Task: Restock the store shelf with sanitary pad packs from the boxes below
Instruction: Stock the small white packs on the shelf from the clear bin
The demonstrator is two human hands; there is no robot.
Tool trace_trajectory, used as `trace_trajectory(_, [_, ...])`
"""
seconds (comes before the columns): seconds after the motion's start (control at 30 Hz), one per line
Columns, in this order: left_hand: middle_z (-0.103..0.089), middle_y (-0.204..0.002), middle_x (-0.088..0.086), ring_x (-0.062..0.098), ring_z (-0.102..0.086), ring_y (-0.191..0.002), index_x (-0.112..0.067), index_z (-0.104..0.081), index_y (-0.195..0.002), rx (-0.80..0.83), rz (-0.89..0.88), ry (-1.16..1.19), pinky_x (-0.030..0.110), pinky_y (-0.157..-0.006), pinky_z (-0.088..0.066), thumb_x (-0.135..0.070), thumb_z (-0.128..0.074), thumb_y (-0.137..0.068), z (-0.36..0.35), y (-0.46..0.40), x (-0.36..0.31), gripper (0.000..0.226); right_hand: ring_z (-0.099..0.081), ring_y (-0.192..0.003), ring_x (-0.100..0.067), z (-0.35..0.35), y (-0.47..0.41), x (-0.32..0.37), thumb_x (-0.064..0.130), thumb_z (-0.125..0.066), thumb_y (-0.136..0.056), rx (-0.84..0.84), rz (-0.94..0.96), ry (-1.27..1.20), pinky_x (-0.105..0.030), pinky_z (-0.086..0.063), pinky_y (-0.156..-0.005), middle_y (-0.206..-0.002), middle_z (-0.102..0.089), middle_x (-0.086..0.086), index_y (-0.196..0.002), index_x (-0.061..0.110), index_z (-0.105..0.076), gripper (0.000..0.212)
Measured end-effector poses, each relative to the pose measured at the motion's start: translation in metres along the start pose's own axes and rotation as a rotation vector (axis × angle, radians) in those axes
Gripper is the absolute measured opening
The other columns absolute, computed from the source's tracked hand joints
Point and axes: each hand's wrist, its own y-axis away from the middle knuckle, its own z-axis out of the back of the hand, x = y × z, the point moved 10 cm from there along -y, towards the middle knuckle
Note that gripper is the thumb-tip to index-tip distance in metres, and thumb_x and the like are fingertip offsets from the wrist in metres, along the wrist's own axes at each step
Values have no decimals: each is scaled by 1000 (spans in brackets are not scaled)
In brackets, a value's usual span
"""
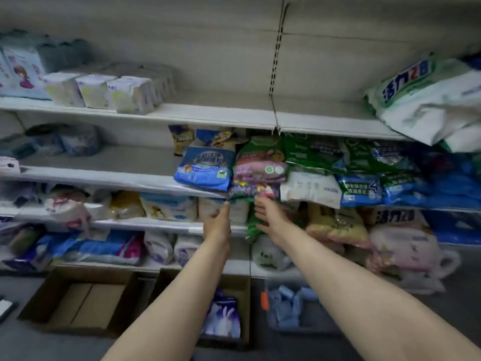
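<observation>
Crowding the purple pack (253,191) (both hands (218,225) beneath): stacked bags (260,162).

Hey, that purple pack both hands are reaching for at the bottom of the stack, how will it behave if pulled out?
The purple pack looks like a soft plastic wrapper, so it will probably bend rather than stay stiff. It lies under the pink pack, so pulling may drag that pack forward. The glossy film may be slippery for the left hand and right hand.
</observation>
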Motion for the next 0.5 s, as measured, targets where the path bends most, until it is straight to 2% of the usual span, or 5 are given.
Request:
trace_trajectory(0.07, [-66, -115, 26, 40, -63, -108, -4, -64, -118, 18, 49, -41, 51, -100, -50, -42, -70, -89, -1, 8, 31, 48, -55, -97, -14, 24, 3, -31, 33, -48, -102, -49, -68, 3, -34, -44, -87, -104, -62, 0, -118, 18, -58, 24])
trace_trajectory(0.13, [-64, -121, 19, 36, -60, -112, -5, -61, -122, 47, 104, -75, 50, -104, -48, -42, -70, -90, -4, 13, 59, 50, -56, -102, -16, 46, 1, -61, 36, -52, -99, -73, -121, 11, -32, -41, -85, -114, -62, -2, -122, 18, -59, 29])
trace_trajectory(0.27, [-60, -112, 14, 30, -58, -102, -15, -54, -105, 71, 146, -172, 48, -103, -48, -35, -71, -91, -14, 16, 95, 30, -57, -119, -24, 92, -6, -113, 33, -59, -97, -188, -231, -29, -36, -47, -87, -130, -61, -8, -129, 11, -58, 39])
trace_trajectory(0.4, [-57, -108, 8, 31, -59, -117, 0, -59, -124, 122, 208, -290, 42, -106, -44, -36, -68, -93, -30, 1, 127, 48, -58, -112, -24, 121, -16, -149, 32, -58, -97, -252, -335, -51, -35, -46, -82, -128, -62, -10, -123, 12, -60, 32])
trace_trajectory(0.5, [-59, -104, 10, 32, -61, -108, -4, -62, -102, 192, 267, -374, 43, -101, -48, -44, -69, -91, -48, -17, 150, 42, -57, -116, -25, 141, -24, -169, 33, -58, -95, -308, -403, -64, -31, -46, -71, -131, -59, -12, -128, 11, -59, 39])
